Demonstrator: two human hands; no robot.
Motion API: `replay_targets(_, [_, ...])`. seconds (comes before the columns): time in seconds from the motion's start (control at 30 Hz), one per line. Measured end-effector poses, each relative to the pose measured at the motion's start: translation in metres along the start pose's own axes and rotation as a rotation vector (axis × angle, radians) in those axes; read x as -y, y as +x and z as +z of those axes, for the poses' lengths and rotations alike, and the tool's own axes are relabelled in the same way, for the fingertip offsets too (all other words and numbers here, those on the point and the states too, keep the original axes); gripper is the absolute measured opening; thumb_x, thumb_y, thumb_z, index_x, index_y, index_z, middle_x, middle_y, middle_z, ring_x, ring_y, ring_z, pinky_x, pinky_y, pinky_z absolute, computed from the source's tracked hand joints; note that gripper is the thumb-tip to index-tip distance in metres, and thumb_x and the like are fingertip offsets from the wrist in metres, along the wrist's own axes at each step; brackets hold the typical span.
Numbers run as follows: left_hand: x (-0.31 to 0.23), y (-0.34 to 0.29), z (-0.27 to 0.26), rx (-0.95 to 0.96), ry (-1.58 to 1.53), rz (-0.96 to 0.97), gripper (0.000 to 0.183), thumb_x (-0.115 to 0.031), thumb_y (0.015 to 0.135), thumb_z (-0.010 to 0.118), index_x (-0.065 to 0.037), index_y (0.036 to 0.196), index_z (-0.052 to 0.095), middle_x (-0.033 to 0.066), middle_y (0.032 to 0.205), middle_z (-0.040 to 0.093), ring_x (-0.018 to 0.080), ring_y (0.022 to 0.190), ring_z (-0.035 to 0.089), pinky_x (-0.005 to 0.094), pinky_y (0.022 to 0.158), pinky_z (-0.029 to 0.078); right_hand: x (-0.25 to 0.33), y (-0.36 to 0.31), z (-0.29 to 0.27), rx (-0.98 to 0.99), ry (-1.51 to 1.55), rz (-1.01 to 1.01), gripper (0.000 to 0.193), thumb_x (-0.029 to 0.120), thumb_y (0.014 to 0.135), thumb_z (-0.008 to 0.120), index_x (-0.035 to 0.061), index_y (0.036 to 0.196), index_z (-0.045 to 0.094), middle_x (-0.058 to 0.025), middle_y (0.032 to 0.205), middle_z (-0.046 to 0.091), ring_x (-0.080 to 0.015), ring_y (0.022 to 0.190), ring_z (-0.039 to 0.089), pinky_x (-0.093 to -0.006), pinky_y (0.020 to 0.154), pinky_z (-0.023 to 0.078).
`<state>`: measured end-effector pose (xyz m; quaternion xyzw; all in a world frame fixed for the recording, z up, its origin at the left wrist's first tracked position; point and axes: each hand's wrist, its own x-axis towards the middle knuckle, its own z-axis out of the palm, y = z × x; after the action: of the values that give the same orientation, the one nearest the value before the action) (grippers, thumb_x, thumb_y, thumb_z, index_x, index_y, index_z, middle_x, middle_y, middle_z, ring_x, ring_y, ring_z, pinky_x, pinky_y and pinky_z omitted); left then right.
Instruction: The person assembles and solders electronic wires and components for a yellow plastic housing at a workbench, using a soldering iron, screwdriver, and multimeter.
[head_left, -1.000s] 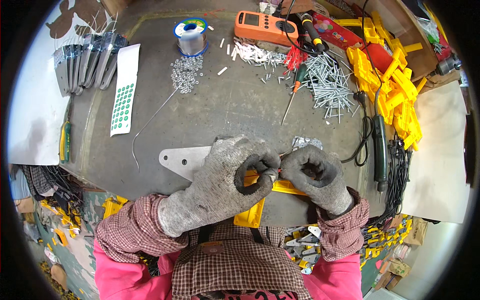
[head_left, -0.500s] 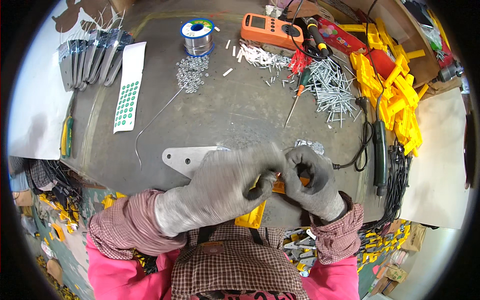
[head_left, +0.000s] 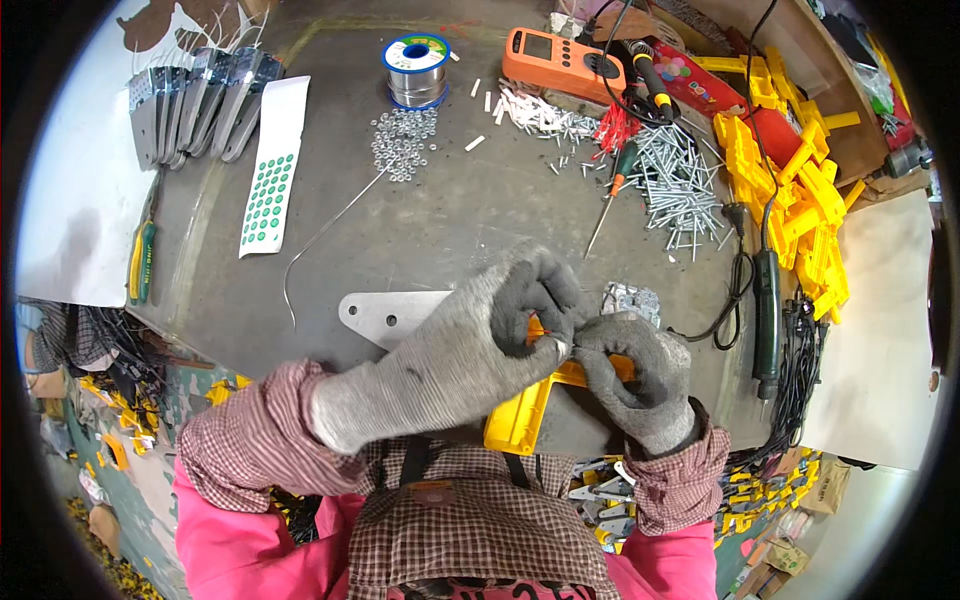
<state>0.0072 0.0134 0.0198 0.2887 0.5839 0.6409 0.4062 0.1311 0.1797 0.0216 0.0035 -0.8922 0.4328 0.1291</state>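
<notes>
Both hands wear grey gloves and meet above the table's near edge. My left hand [head_left: 520,310] is closed in a pinch, thumb against fingertips; a small reddish bit shows by the thumb, too small to name. Close beside it, my right hand [head_left: 640,375] pinches too, with what looks like a fine strand at its fingertips. Below them is a yellow plastic housing [head_left: 518,418], partly hidden by the gloves. A flat grey metal plate with holes [head_left: 375,314] lies on the table under my left forearm. Behind my right hand is a small silvery packet [head_left: 632,301].
Farther back lie a solder spool [head_left: 416,82], loose nuts [head_left: 402,140], a screwdriver [head_left: 612,200], screws [head_left: 680,185] and an orange multimeter [head_left: 560,62]. Yellow housings [head_left: 800,200] and a corded dark tool [head_left: 766,320] are at right. A sticker sheet [head_left: 272,180] and metal blades [head_left: 210,105] sit left.
My left hand, blurred before, has turned so its curled fingers show, and its fingertips are raised. More of the yellow housing is visible. The whole view has shifted slightly.
</notes>
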Motion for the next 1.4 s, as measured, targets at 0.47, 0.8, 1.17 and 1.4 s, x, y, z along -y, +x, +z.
replay_targets(0.47, [0.006, -0.004, 0.01, -0.025, 0.938, 0.594, 0.04, -0.007, 0.078, 0.066, -0.014, 0.116, 0.056, 0.012, 0.084, 0.062, 0.0331, 0.072, 0.064, 0.0393, 0.062, 0.051, 0.015, 0.004, -0.005, -0.013, -0.149, 0.098, 0.024, 0.005, 0.079, 0.067, 0.0068, 0.103, 0.066, -0.0112, 0.092, 0.066, -0.0278, 0.075, 0.065, -0.0345, 0.068, 0.051])
replay_targets(0.8, [0.005, 0.009, -0.002, 0.023, 0.623, 0.319, 0.02, -0.002, 0.081, 0.064, -0.001, 0.099, 0.055, 0.0155, 0.11, 0.062, 0.0317, 0.088, 0.065, 0.0369, 0.076, 0.053, 0.002, -0.001, -0.01, 0.1, -0.433, -0.09, 0.02, 0.012, 0.085, 0.066, 0.0068, 0.104, 0.06, -0.0155, 0.093, 0.063, -0.0325, 0.083, 0.065, -0.0411, 0.072, 0.053])
replay_targets(1.17, [0.004, 0.013, -0.006, 0.034, 0.543, 0.225, 0.022, -0.006, 0.083, 0.063, -0.004, 0.103, 0.057, 0.0102, 0.11, 0.063, 0.0266, 0.077, 0.063, 0.0359, 0.07, 0.051, 0.002, 0.007, -0.014, 0.176, -0.484, -0.09, 0.021, 0.012, 0.083, 0.066, 0.008, 0.103, 0.063, -0.0116, 0.093, 0.064, -0.0325, 0.086, 0.064, -0.0419, 0.075, 0.051])
replay_targets(1.4, [0.003, -0.005, 0.001, 0.074, 0.984, 0.442, 0.038, -0.009, 0.087, 0.058, -0.009, 0.125, 0.054, 0.0093, 0.109, 0.064, 0.0273, 0.077, 0.065, 0.039, 0.069, 0.053, -0.005, 0.006, -0.007, 0.08, 0.075, 0.153, 0.011, 0.006, 0.084, 0.069, 0.0014, 0.091, 0.064, -0.0128, 0.091, 0.065, -0.0252, 0.085, 0.062, -0.0352, 0.08, 0.049])
